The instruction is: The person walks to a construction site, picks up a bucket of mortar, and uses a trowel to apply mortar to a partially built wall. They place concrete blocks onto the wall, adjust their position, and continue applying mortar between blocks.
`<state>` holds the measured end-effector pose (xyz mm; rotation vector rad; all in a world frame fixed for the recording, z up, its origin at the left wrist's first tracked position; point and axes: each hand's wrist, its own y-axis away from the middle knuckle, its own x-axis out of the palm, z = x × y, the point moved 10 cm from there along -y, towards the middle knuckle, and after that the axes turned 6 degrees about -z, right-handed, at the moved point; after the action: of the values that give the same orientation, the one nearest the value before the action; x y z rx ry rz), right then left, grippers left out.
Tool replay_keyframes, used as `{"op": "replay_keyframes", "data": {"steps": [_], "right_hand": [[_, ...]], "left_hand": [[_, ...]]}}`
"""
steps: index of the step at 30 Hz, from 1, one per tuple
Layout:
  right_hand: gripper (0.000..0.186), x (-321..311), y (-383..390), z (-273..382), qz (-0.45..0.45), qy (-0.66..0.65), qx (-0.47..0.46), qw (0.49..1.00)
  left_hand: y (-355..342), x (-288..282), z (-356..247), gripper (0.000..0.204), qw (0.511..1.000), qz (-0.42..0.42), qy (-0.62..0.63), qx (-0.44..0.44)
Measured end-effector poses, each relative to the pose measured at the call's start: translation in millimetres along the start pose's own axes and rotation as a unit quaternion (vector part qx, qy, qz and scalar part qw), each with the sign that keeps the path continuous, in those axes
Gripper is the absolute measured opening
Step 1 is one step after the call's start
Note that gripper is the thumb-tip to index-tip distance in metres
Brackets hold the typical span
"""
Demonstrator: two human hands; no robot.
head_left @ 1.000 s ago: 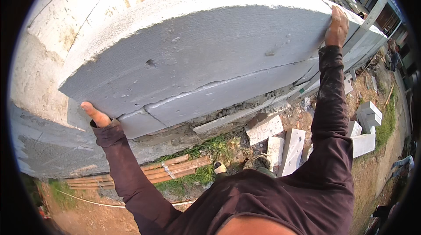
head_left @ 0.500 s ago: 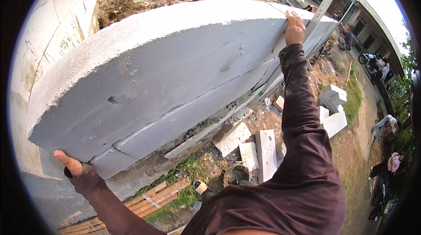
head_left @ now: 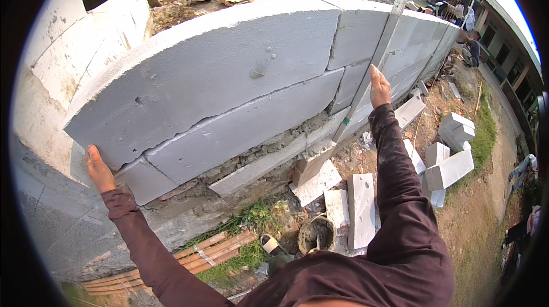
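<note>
Head view: top block [head_left: 217, 66] sits on lower block [head_left: 246, 123]; loose blocks [head_left: 450, 169] right, unlaid. Left hand [head_left: 101, 172] by top block's left end, right hand [head_left: 380, 89] by post [head_left: 385, 38]; both flat, gripping nothing.

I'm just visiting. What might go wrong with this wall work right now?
The left hand is at the end of the top block; if that block shifted, the hand might get pinched or scraped. Loose blocks lie to the right of the shoe, so a careless step might mean a stumble.

The long, pale grey block [head_left: 211, 72], its face pitted, sits atop the lower blocks [head_left: 251, 121].
</note>
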<state>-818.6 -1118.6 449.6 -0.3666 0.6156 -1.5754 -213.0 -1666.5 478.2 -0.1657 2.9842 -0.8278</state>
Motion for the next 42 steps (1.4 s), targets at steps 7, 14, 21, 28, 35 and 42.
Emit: {"op": "replay_keyframes", "data": {"steps": [7, 14, 21, 28, 35, 42], "right_hand": [[0.042, -109.8, 301.7, -338.2, 0.295, 0.192, 0.233, 0.907], [0.055, -345.1, 640.8, -446.5, 0.436, 0.274, 0.509, 0.69], [0.064, -565.5, 773.1, -508.2, 0.388, 0.391, 0.543, 0.634], [0.054, -579.2, 747.2, -493.7, 0.31, 0.359, 0.521, 0.709], [0.056, -523.1, 724.2, -488.2, 0.315, 0.342, 0.452, 0.761], [0.058, -523.3, 787.0, -522.3, 0.317, 0.303, 0.486, 0.756]], "left_hand": [[239.9, -36.0, 23.7, 0.046, 0.991, -0.041, -0.122, 0.029], [700.6, -222.8, 254.1, 0.073, 0.704, 0.347, -0.488, -0.382], [770.5, -321.0, 192.3, 0.061, 0.548, 0.427, -0.584, -0.419], [718.6, -162.7, 150.8, 0.044, 0.747, 0.406, -0.477, -0.225], [766.3, -14.6, 56.0, 0.045, 0.72, 0.549, -0.416, -0.087], [758.5, -63.7, 118.7, 0.04, 0.662, 0.557, -0.485, -0.128]]}}
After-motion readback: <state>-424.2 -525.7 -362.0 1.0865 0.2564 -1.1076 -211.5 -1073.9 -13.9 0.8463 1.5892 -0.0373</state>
